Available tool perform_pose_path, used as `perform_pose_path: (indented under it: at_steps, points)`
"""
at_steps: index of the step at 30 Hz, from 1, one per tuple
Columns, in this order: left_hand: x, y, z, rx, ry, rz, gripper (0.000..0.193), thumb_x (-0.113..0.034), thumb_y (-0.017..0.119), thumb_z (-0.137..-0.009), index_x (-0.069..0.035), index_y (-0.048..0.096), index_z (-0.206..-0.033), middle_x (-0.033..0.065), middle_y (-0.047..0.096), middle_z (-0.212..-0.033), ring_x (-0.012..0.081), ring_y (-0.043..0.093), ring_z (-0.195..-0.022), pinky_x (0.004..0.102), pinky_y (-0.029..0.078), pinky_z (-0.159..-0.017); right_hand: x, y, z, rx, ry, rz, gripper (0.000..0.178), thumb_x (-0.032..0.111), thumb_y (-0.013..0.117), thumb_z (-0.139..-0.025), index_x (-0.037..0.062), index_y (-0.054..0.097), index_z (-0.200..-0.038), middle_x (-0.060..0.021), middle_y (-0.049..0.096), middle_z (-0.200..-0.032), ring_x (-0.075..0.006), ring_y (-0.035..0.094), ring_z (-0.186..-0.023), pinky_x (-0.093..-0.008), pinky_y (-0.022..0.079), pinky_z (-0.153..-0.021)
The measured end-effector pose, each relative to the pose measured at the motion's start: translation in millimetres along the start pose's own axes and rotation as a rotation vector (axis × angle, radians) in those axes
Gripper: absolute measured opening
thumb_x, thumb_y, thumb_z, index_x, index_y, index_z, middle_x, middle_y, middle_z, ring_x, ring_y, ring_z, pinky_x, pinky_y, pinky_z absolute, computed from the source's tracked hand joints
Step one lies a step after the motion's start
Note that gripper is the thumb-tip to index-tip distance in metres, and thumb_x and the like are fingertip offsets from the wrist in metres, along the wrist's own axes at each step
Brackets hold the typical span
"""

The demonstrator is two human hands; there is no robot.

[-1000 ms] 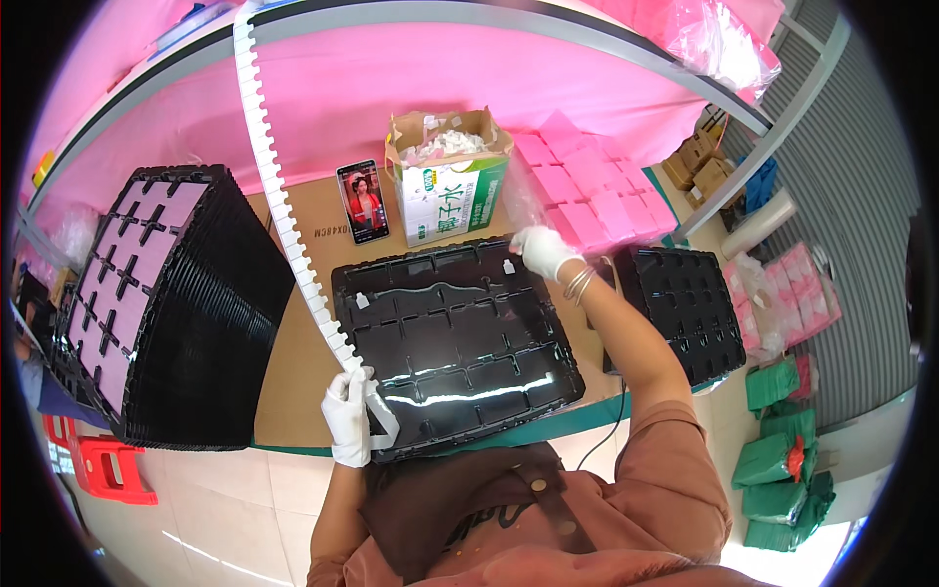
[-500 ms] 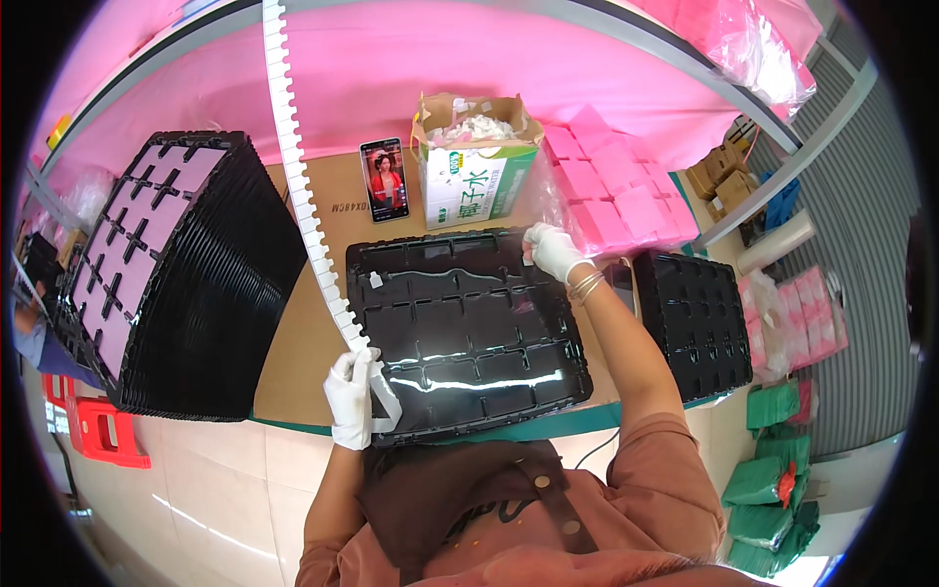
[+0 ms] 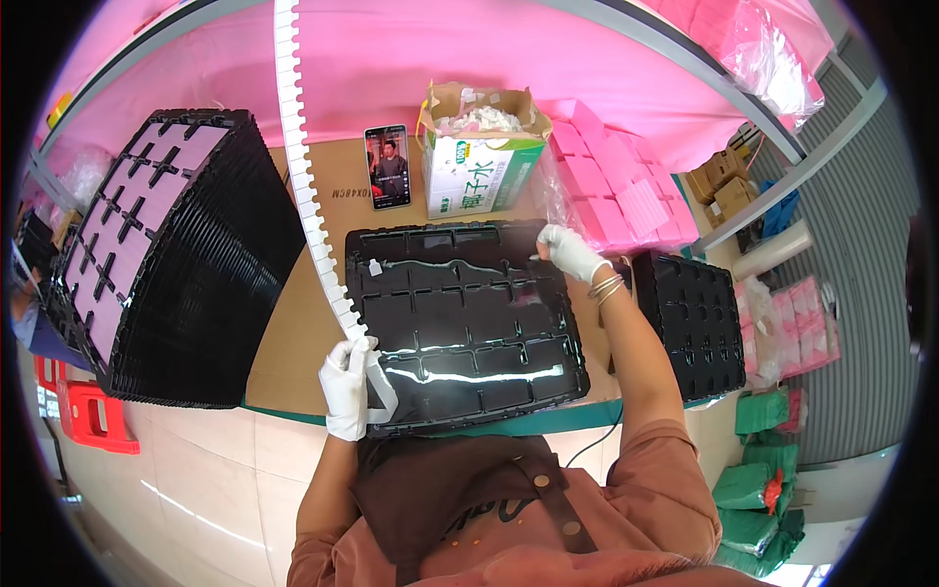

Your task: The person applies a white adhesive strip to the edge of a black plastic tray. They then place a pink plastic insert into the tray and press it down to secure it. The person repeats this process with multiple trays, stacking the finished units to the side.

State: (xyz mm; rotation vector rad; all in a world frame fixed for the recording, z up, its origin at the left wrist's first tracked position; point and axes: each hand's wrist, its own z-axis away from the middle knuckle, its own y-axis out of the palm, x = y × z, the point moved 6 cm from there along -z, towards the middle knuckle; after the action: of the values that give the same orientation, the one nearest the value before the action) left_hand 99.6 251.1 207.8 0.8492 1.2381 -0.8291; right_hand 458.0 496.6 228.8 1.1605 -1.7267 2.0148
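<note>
A black plastic tray (image 3: 460,328) with molded compartments lies in front of me under a glossy clear surface. My left hand (image 3: 345,391), in a white glove, is closed at the tray's near left corner, pinching a white notched strip (image 3: 311,210) that comes down from above. A loose tail of the strip (image 3: 383,391) curls beside those fingers. At the tray's far right corner is my right hand (image 3: 575,254), also gloved, fingers drawn together; anything between the fingertips is too small to make out. One small white tag (image 3: 375,266) sits on the tray's far left part.
To the left rises a tall stack of black trays (image 3: 196,264), pink-purple sheets on top. Behind the tray are a propped phone (image 3: 388,166) and an open carton (image 3: 479,171) of white scraps. Pink blocks (image 3: 626,196) and another black tray stack (image 3: 690,323) stand at right.
My right hand has shifted slightly right, outward from the tray's far corner. My left hand keeps its pinch on the strip. The view has shifted a little, and the phone's picture differs.
</note>
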Motion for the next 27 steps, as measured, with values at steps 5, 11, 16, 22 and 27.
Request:
perform_pose_path:
  at_steps: [5, 11, 16, 22, 27]
  points:
    - [3.6, -2.5, -4.1, 0.004, 0.020, -0.004, 0.018, -0.011, 0.060, -0.094, 0.005, 0.068, -0.094, 0.0096, 0.070, -0.088, 0.0110, 0.062, -0.076, 0.0237, 0.049, -0.071, 80.9, -56.0, -36.9, -0.359, -0.064, 0.027, 0.012, 0.002, 0.052, -0.081, 0.0022, 0.061, -0.088, -0.0201, 0.064, -0.080, -0.0340, 0.064, -0.080, -0.0392, 0.050, -0.074]
    - [1.2, -0.7, -2.0, -0.002, -0.023, 0.059, 0.017, -0.010, 0.060, -0.094, 0.004, 0.069, -0.093, 0.0090, 0.071, -0.086, 0.0110, 0.063, -0.075, 0.0247, 0.050, -0.070, 156.4, -91.5, -102.0, -0.714, -0.225, 0.412, 0.018, 0.005, 0.056, -0.080, 0.0067, 0.070, -0.090, -0.0183, 0.068, -0.088, -0.0356, 0.064, -0.090, -0.0424, 0.050, -0.080]
    - [7.5, -3.6, -4.0, 0.003, 0.047, 0.014, 0.018, -0.015, 0.064, -0.093, 0.003, 0.069, -0.092, 0.0074, 0.071, -0.084, 0.0108, 0.065, -0.074, 0.0250, 0.051, -0.069, 219.5, -24.1, -84.3, -0.672, -0.603, 0.349, 0.019, 0.004, 0.055, -0.075, 0.0080, 0.072, -0.083, -0.0178, 0.069, -0.090, -0.0361, 0.064, -0.089, -0.0427, 0.051, -0.082]
    - [3.8, -4.2, -4.4, 0.007, 0.028, -0.046, 0.021, -0.017, 0.065, -0.092, 0.003, 0.070, -0.092, 0.0071, 0.072, -0.084, 0.0086, 0.064, -0.074, 0.0239, 0.050, -0.068, 191.4, 172.2, -73.6, 0.131, -0.372, 0.170, 0.027, -0.005, 0.054, -0.072, 0.0039, 0.073, -0.088, -0.0184, 0.068, -0.096, -0.0352, 0.063, -0.097, -0.0378, 0.050, -0.088]
    - [13.0, -3.5, -5.0, -0.002, -0.017, 0.061, 0.020, -0.017, 0.066, -0.092, 0.003, 0.069, -0.090, 0.0064, 0.071, -0.080, 0.0102, 0.067, -0.074, 0.0239, 0.051, -0.067, 187.8, 188.4, -86.2, 0.318, -0.224, 0.238, 0.017, -0.007, 0.058, -0.070, 0.0027, 0.067, -0.081, -0.0180, 0.064, -0.094, -0.0337, 0.063, -0.095, -0.0372, 0.050, -0.084]
